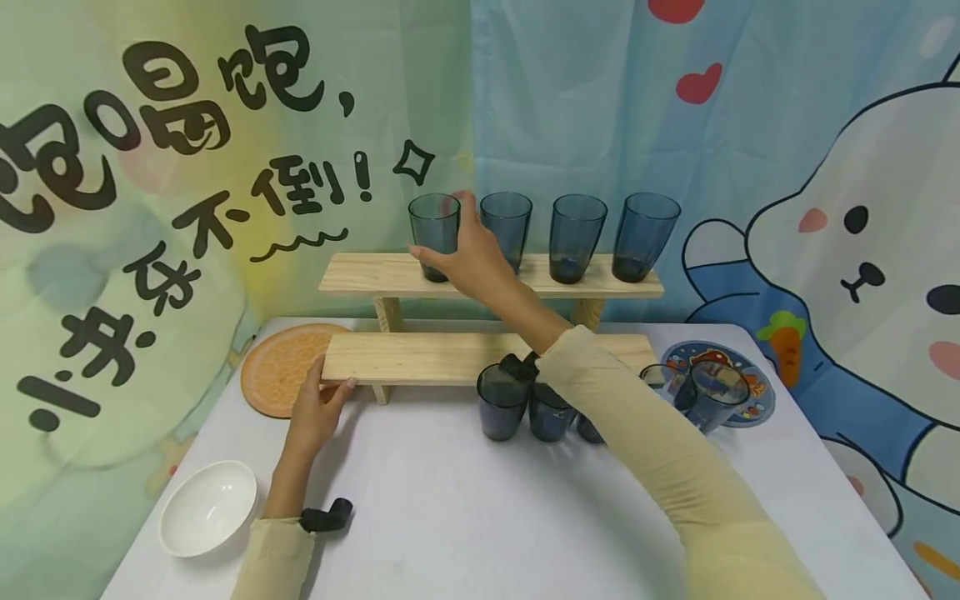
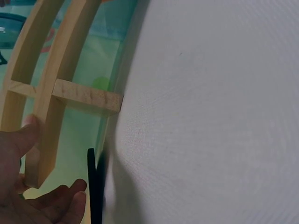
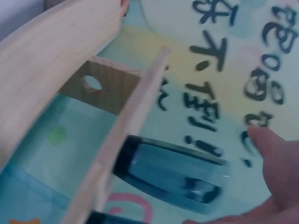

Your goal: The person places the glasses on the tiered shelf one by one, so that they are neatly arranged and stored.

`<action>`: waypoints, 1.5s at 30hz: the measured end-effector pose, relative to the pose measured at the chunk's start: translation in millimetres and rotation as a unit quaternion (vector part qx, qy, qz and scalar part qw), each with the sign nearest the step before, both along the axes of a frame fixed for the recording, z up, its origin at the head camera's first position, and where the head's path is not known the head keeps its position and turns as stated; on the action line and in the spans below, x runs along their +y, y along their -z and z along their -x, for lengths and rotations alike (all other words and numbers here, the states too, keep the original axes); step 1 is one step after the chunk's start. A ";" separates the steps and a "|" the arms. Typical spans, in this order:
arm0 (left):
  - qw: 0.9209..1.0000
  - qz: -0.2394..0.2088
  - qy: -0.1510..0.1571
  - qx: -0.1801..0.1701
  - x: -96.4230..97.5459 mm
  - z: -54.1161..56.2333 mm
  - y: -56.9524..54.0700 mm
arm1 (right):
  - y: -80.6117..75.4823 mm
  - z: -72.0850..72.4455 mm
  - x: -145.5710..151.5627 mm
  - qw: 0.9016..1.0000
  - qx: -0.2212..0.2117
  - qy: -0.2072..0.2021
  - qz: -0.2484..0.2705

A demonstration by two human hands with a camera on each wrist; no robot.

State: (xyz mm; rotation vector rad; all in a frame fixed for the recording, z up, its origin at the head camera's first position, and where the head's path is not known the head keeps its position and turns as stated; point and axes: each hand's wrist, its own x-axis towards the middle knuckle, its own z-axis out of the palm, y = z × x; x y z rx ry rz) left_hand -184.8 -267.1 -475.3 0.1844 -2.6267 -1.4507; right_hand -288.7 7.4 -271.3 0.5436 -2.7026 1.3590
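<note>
The right fingers (image 1: 468, 215) stood spread around the leftmost glass (image 1: 432, 225), upper centre of the frame; the left fingers (image 1: 312, 377) pinched the lower shelf (image 1: 420, 360). I judged the glass light, stiff, slick and breakable, best taken around mid-wall.

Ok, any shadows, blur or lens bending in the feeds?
Head: soft shadows fall on the white table; left wrist: dim, with the wooden shelf looking bowed, likely by the lens; right wrist: the right hand and upper glass look soft.
</note>
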 end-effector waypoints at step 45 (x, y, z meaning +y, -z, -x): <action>1.000 -0.013 0.001 -0.015 1.2 -2.0 -2.1 | 164.6 -125.1 353.6 0.982 -0.040 0.177 -0.057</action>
